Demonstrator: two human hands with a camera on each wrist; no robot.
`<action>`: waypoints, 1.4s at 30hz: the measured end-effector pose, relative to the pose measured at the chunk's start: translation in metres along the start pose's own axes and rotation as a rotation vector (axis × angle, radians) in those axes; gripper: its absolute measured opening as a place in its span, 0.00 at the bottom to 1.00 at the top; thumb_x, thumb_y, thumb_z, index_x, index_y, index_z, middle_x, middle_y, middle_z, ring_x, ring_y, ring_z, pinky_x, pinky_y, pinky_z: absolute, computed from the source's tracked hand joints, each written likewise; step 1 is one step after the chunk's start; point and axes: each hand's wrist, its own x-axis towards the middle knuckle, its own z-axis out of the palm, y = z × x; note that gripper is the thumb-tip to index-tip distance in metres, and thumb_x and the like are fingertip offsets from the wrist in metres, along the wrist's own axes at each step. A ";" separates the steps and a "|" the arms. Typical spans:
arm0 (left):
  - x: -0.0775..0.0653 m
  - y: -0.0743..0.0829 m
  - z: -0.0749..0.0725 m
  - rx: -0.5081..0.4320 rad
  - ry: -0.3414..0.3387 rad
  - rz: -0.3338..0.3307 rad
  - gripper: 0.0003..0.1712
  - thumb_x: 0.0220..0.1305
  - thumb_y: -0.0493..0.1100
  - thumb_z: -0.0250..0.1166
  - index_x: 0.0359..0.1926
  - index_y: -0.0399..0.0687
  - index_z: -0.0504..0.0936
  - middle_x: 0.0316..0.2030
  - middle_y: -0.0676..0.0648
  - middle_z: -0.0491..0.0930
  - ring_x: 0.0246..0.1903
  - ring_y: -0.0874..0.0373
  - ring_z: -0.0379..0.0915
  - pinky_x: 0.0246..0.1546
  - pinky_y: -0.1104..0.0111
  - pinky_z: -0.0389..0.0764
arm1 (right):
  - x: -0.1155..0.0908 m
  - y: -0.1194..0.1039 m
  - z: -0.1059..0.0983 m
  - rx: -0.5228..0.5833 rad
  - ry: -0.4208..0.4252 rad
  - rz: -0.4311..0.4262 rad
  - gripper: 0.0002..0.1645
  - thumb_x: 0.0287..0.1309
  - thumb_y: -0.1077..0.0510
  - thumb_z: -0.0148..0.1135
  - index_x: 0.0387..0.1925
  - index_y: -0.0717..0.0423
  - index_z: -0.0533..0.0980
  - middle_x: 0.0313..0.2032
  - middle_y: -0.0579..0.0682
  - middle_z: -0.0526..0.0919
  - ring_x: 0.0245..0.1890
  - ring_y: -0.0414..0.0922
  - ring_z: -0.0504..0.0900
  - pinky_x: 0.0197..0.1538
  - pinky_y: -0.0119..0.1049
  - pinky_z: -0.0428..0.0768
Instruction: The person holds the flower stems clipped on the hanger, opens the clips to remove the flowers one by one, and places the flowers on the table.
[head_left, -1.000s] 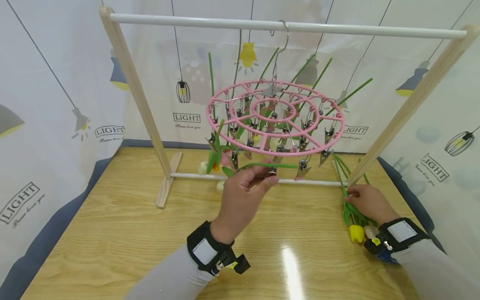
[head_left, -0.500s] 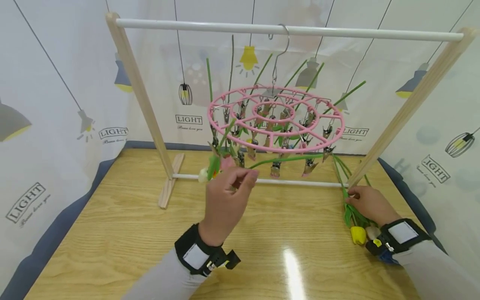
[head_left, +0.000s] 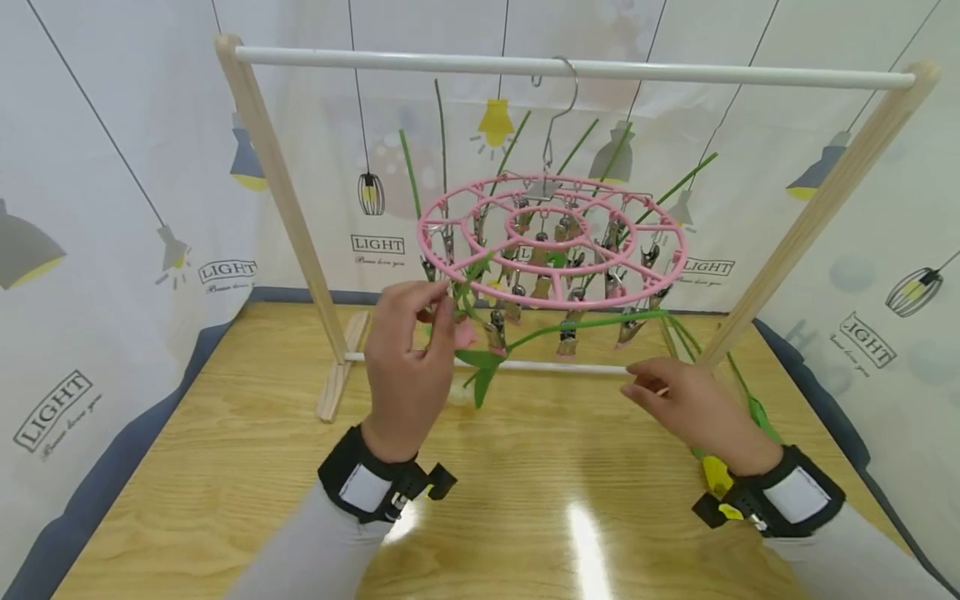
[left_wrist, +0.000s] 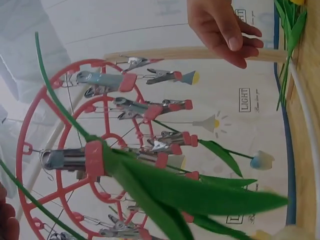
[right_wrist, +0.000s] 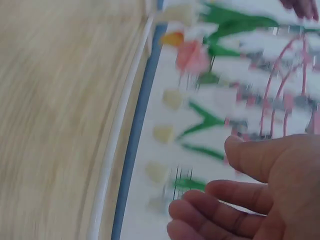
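A round pink clip hanger (head_left: 558, 302) hangs with artificial tulips pinched head-down in several of its metal clips. My left hand (head_left: 408, 367) is at the hanger's left rim, thumb and forefinger close together beside a leafy stem. Whether it pinches anything is hidden; the left wrist view catches only its fingertips at the edge. At the front, a clip (left_wrist: 75, 159) bites one flower's green stem (head_left: 577, 322), which sticks out sideways to the right. My right hand (head_left: 697, 412) is in the air right of the hanger, its fingers (right_wrist: 240, 197) loosely bent around nothing.
The hanger's hook (head_left: 573, 83) sits over the white top bar (head_left: 375, 60) of a wooden-legged rack. More tulips, one with a yellow head (head_left: 716, 475), lie on the wooden table (head_left: 540, 500) beneath my right forearm. A printed cloth backdrop surrounds the table.
My left hand has left the front clip and moved left and up to the hanger's side. My right hand has come off the tulips on the table and moved left. The hanger has turned slightly.
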 end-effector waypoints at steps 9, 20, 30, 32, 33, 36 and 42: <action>0.024 -0.016 -0.003 0.259 -0.176 0.179 0.12 0.72 0.31 0.63 0.53 0.33 0.86 0.51 0.37 0.83 0.54 0.44 0.78 0.58 0.61 0.81 | 0.008 -0.054 0.046 0.322 0.021 -0.200 0.21 0.73 0.57 0.64 0.64 0.55 0.79 0.53 0.53 0.87 0.51 0.49 0.87 0.54 0.41 0.87; 0.026 -0.012 0.001 0.256 -0.221 0.234 0.09 0.72 0.33 0.66 0.48 0.35 0.89 0.44 0.41 0.85 0.50 0.47 0.79 0.55 0.63 0.84 | 0.021 -0.083 0.077 0.702 0.114 -0.174 0.33 0.69 0.59 0.68 0.71 0.61 0.70 0.63 0.60 0.80 0.65 0.58 0.80 0.64 0.37 0.82; 0.023 -0.004 0.010 0.241 -0.225 0.285 0.09 0.70 0.34 0.68 0.48 0.36 0.90 0.42 0.41 0.85 0.46 0.47 0.79 0.50 0.62 0.84 | 0.028 -0.094 0.084 0.914 0.167 -0.143 0.22 0.69 0.61 0.67 0.61 0.61 0.77 0.62 0.58 0.81 0.58 0.42 0.85 0.58 0.35 0.85; 0.023 -0.003 0.012 0.242 -0.229 0.302 0.09 0.70 0.34 0.68 0.48 0.35 0.89 0.43 0.41 0.85 0.46 0.47 0.79 0.51 0.61 0.84 | 0.028 -0.094 0.085 0.937 0.199 -0.142 0.20 0.68 0.62 0.67 0.60 0.61 0.79 0.59 0.54 0.83 0.54 0.39 0.86 0.53 0.33 0.86; 0.023 -0.002 0.012 0.244 -0.229 0.309 0.09 0.70 0.34 0.68 0.48 0.35 0.89 0.43 0.41 0.85 0.47 0.47 0.79 0.51 0.61 0.83 | 0.029 -0.094 0.085 0.947 0.212 -0.143 0.20 0.69 0.62 0.67 0.60 0.61 0.79 0.58 0.52 0.84 0.53 0.38 0.87 0.51 0.33 0.86; 0.023 0.000 0.013 0.244 -0.226 0.324 0.09 0.69 0.32 0.69 0.48 0.35 0.89 0.43 0.41 0.85 0.47 0.46 0.79 0.52 0.60 0.83 | 0.029 -0.094 0.085 0.976 0.235 -0.136 0.19 0.69 0.63 0.67 0.58 0.62 0.80 0.54 0.44 0.86 0.49 0.38 0.87 0.47 0.33 0.86; 0.022 0.003 0.017 0.261 -0.220 0.341 0.10 0.69 0.33 0.69 0.49 0.36 0.89 0.43 0.41 0.85 0.47 0.47 0.80 0.52 0.60 0.83 | 0.029 -0.092 0.084 0.950 0.274 -0.114 0.16 0.69 0.62 0.67 0.55 0.64 0.82 0.49 0.42 0.88 0.43 0.37 0.87 0.47 0.32 0.86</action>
